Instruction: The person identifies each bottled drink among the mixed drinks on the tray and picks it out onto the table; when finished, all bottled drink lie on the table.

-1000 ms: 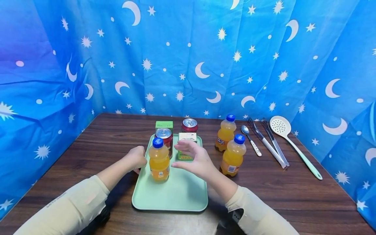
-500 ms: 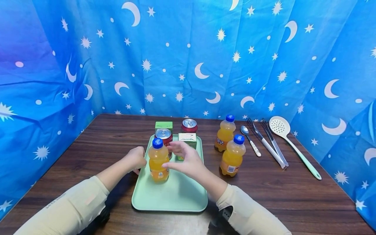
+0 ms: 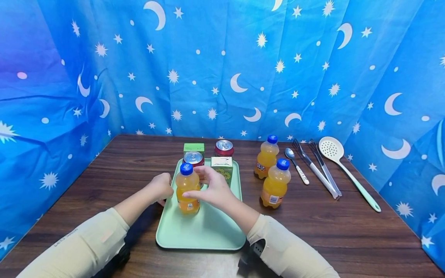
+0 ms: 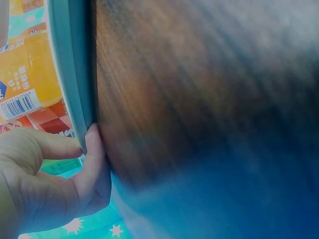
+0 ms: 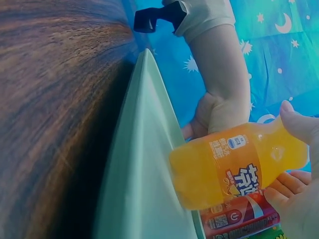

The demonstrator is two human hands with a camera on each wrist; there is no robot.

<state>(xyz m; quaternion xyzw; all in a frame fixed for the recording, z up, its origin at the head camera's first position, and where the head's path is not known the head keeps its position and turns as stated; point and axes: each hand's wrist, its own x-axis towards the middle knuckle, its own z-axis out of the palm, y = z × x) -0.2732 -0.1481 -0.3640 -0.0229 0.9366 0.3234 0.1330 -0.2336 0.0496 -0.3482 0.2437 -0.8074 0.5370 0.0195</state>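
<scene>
An orange soda bottle [image 3: 187, 189] with a blue cap stands upright on the pale green tray [image 3: 201, 235]. My left hand [image 3: 160, 188] pinches the tray's left rim between thumb and finger, plain in the left wrist view. Around the bottle's right side is my right hand [image 3: 213, 189]: its thumb lies across the front and its fingers reach behind. Thumb and fingers are spread to either side of the bottle in the right wrist view, and a firm grip is not visible. A red drink can [image 3: 193, 158] stands just behind the bottle.
A green drink carton [image 3: 222, 170], another carton [image 3: 194, 147] and a second red can [image 3: 224, 148] stand at the tray's far end. Right of the tray are two more soda bottles [image 3: 276, 185], a spoon [image 3: 296, 166], whisk-like utensils [image 3: 320, 173] and a skimmer [image 3: 347, 172].
My right hand has moved left from over the tray to the soda bottle, its thumb now across the bottle's front. The left hand, tray and bottle have stayed put.
</scene>
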